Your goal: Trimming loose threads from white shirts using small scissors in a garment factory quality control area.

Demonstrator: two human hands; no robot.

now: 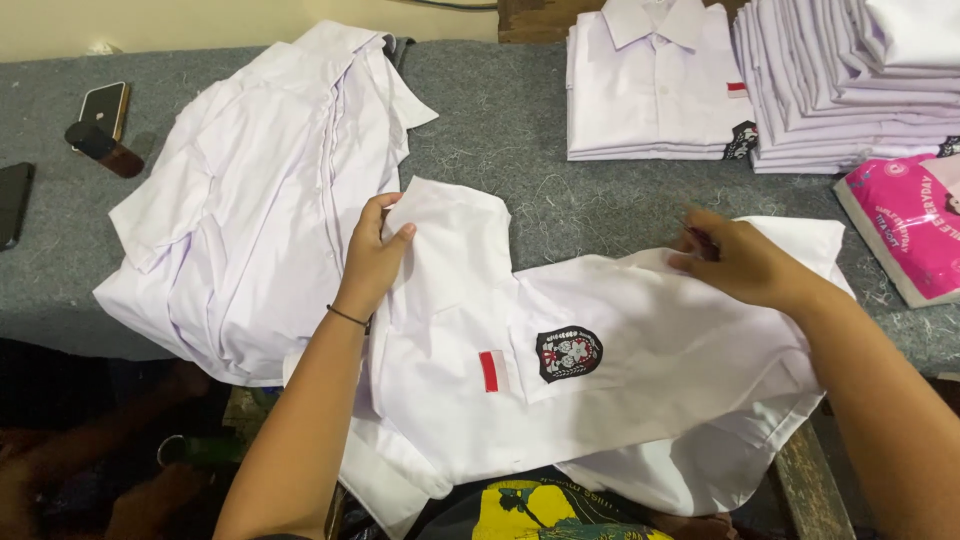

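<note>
Two hands on one white school shirt point(600, 390): left hand point(375, 262) pinches its sleeve, right hand point(745, 262) presses the far shoulder; two folded stacks point(655, 95) behind on the bench point(520, 130).

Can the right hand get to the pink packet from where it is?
Probably yes. The right hand rests on the white shirt, and the pink packet lies just beyond on the grey table, with nothing standing between them.
</note>
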